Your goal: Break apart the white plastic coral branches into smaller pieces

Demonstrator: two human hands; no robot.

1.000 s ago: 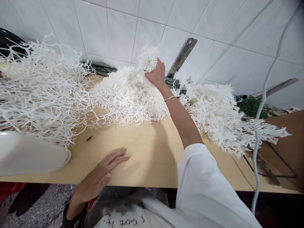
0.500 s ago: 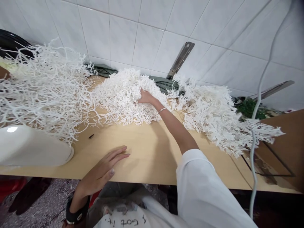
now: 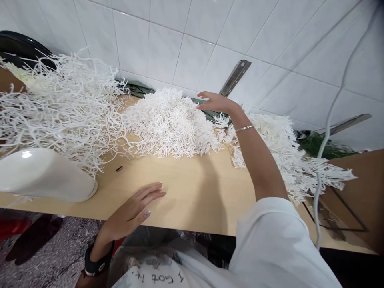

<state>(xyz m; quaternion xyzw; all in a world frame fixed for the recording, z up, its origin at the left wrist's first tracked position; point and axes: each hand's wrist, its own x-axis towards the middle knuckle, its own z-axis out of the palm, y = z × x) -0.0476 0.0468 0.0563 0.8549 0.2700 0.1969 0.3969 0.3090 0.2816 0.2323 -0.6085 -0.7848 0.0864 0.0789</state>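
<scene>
Three heaps of white branching pieces lie along the back of the wooden table (image 3: 180, 180): a left heap (image 3: 66, 108), a middle heap (image 3: 171, 124) and a right heap (image 3: 276, 128). Above the right rear edge of the middle heap is my right hand (image 3: 214, 102), its fingers apart and nothing in them. My left hand (image 3: 133, 210) rests at the table's front edge, palm down, fingers spread and holding nothing. A small dark object (image 3: 119, 169) lies on the wood between the left hand and the left heap.
A glossy white container (image 3: 48, 174) lies at the front left. Metal brackets (image 3: 235, 78) stick out from the tiled wall, with dark green cloth (image 3: 138, 89) below. On the right are a hanging white cable (image 3: 330, 116), green foliage (image 3: 321, 142) and a cardboard box (image 3: 360, 188).
My right hand has come up off the middle heap and moved right and back, its fingers now in the open. My left hand is nearly where it was. The view has shifted slightly.
</scene>
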